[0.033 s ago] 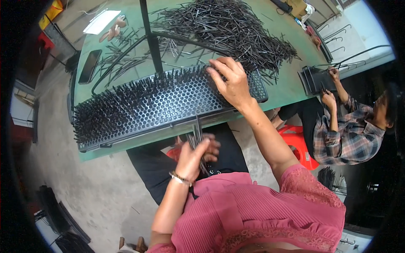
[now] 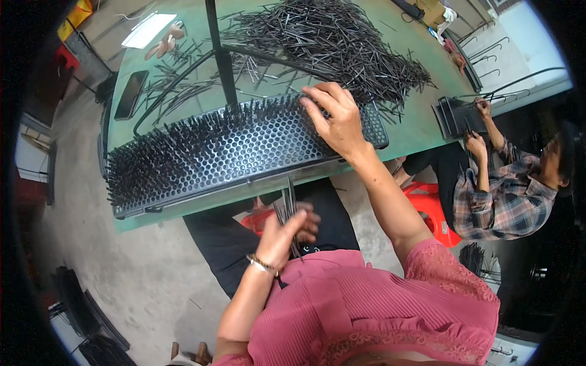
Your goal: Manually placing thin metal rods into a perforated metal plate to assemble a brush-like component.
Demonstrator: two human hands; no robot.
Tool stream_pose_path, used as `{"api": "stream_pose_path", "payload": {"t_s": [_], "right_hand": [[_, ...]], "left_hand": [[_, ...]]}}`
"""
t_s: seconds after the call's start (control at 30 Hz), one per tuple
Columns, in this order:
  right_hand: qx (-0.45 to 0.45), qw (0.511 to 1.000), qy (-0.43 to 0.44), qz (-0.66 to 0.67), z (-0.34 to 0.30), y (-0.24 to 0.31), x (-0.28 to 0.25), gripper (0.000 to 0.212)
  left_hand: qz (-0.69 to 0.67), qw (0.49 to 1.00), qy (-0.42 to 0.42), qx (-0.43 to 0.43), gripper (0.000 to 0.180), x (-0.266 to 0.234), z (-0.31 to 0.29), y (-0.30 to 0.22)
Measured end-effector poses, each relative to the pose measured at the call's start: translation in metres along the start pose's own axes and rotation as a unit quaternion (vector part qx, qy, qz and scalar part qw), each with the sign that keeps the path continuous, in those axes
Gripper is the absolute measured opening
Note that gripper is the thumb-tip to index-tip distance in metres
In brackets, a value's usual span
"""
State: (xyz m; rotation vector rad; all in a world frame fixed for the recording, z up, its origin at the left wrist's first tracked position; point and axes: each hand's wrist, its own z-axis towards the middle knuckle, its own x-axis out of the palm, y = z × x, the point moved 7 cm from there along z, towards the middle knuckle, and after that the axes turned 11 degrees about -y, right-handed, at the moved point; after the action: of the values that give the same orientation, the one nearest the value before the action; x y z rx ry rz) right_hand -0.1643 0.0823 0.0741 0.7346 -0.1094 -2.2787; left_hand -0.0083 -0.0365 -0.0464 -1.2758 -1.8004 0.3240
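A long black perforated tray [image 2: 256, 146] lies on the green table [image 2: 421, 131], with thin black rods standing in the holes of its left part and far edge. My right hand [image 2: 337, 119] rests on the tray's right part, fingertips curled at the far edge among the rods; I cannot see whether a rod is pinched. My left hand [image 2: 287, 230] is low over my lap, below the table's near edge, closed around a small bundle of black rods [image 2: 288, 204]. A big loose pile of the same rods [image 2: 329, 39] lies beyond the tray.
A dark upright pole [image 2: 218, 52] rises behind the tray. A dark phone [image 2: 130, 94] lies at the table's left. At the right a person in a plaid shirt [image 2: 500, 192] works on another black tray [image 2: 455, 116]. A red stool [image 2: 430, 207] stands between us.
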Motion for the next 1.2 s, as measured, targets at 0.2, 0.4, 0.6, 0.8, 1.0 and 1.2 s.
{"api": "stream_pose_path", "payload": {"t_s": [0.2, 0.4, 0.6, 0.8, 1.0, 1.2], "right_hand": [[-0.064, 0.993, 0.102, 0.019, 0.015, 0.026, 0.023, 0.019], [-0.080, 0.981, 0.173, -0.034, 0.019, 0.030, 0.038, 0.022], [-0.075, 0.981, 0.177, -0.016, 0.019, 0.031, 0.042, 0.018], [0.101, 0.982, 0.116, 0.108, 0.026, 0.017, 0.037, 0.012], [0.085, 0.990, 0.072, 0.090, 0.020, 0.018, 0.024, 0.011], [-0.041, 0.996, 0.080, 0.012, 0.008, 0.028, 0.022, 0.015]], "left_hand": [[0.087, 0.990, 0.095, -0.053, 0.022, -0.026, -0.041, 0.067], [0.009, 0.994, 0.064, -0.084, 0.021, -0.032, -0.037, 0.061], [-0.032, 0.999, 0.039, 0.012, 0.024, -0.023, -0.020, 0.011], [-0.063, 0.994, 0.010, 0.088, 0.022, -0.015, -0.004, -0.033], [-0.080, 0.992, -0.003, 0.093, 0.028, -0.017, 0.005, -0.038], [-0.084, 0.995, -0.009, 0.059, 0.030, -0.016, 0.010, -0.038]]}}
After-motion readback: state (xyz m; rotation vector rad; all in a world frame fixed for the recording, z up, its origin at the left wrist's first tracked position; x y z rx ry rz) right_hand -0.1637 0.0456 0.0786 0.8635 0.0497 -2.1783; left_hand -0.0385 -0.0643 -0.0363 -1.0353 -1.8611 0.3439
